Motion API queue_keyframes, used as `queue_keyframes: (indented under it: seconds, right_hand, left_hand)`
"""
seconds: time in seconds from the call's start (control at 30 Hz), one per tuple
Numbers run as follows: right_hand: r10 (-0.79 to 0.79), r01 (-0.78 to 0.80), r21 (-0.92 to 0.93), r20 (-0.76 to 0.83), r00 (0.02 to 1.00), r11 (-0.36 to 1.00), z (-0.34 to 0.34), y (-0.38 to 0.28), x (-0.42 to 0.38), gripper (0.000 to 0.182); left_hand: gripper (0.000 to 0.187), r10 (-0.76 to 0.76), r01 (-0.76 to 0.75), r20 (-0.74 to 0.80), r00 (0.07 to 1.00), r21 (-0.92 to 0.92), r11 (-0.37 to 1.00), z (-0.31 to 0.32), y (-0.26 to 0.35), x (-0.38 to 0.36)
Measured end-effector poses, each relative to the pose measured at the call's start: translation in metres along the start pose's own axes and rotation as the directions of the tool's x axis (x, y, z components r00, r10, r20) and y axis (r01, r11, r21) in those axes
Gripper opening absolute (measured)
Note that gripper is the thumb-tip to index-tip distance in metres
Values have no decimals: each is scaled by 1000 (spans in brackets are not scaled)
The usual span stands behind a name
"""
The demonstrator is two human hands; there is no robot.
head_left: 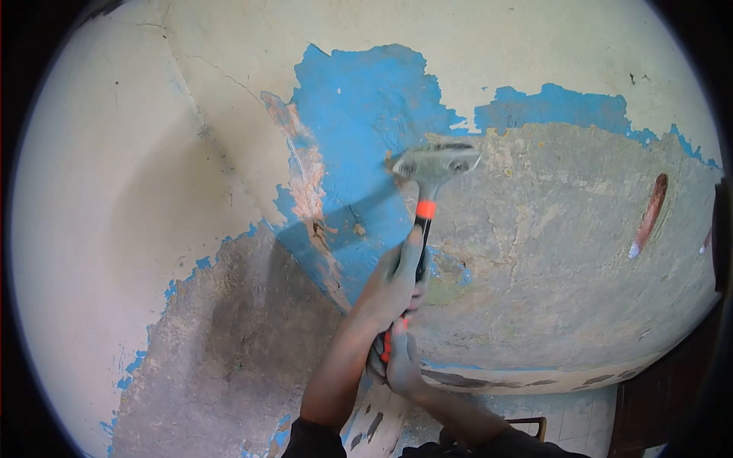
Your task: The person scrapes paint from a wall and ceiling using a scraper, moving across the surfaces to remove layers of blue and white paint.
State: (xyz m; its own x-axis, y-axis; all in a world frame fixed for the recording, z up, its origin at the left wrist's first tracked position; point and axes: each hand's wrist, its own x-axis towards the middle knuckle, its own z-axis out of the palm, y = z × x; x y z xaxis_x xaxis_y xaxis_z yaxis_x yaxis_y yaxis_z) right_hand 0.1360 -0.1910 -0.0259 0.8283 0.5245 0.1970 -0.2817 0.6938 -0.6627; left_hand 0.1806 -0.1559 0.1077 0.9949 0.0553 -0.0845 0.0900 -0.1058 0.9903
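Note:
A long-handled scraper point(437, 164) with a wide metal head and a black and red-orange handle rests against or very near the wall, where blue paint point(366, 99) meets bare grey plaster point(534, 206). My left hand point(393, 286) is wrapped round the upper handle, its thumb lying along the shaft. Lower down, my right hand point(397, 362) grips the red-and-black end of the same handle. The scraper's head is slightly blurred, and the fingers of both hands are partly hidden behind the handle.
Cream paint point(92, 153) covers the left and top of the wall. A reddish gouge point(649, 214) marks the right side. A worn ledge point(534, 379) runs below, with floor tiles point(576, 420), a chair-like frame point(534, 424) and dark wood point(657, 404) beyond.

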Motion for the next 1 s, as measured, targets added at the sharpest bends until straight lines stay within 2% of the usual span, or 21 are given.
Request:
queue_keyframes:
  seconds: [0.13,0.23,0.33,0.43,0.53,0.63,0.73,0.8,0.9,0.97,1.0]
  right_hand:
    - [-9,9,3,-33,999,1000,16,2,-1,57]
    - [1,-13,126,96,995,992,-2,16,-6,59]
    - [42,-44,33,46,998,999,4,-17,11,54]
    - [46,-50,50,69,997,998,19,-44,10,53]
    - [66,-66,-31,-7,998,997,-2,-17,-4,59]
    - [113,-113,4,-39,993,994,-39,11,-26,55]
    - [139,-141,-33,-50,989,989,-71,21,-50,53]
    - [157,-158,-48,-11,987,986,-86,16,-56,52]
    - [192,-199,-110,-74,979,974,-70,-17,-47,49]
    - [104,-96,-155,47,993,983,-58,-46,-30,50]
    - [127,-118,-173,44,991,978,-48,-63,-25,50]
  left_hand:
    - [52,-9,9,11,1000,17,1000,-10,1,-5]
    - [51,-26,27,-5,1000,28,999,-5,-12,-8]
    - [50,83,-79,-50,995,79,994,0,14,5]
    - [50,132,-132,-8,991,65,989,3,40,4]
    - [51,37,-37,-1,999,16,999,4,-3,5]
    - [52,-29,29,-34,999,-23,999,15,-56,4]
    - [51,-120,121,13,993,-179,976,30,-90,1]
    - [52,-105,105,6,994,-197,975,38,-90,1]
    - [53,-46,34,-45,998,-224,974,44,-67,6]
    - [54,25,-38,-55,998,-245,969,40,-37,12]
    - [54,80,-87,-37,996,-260,962,38,-21,15]
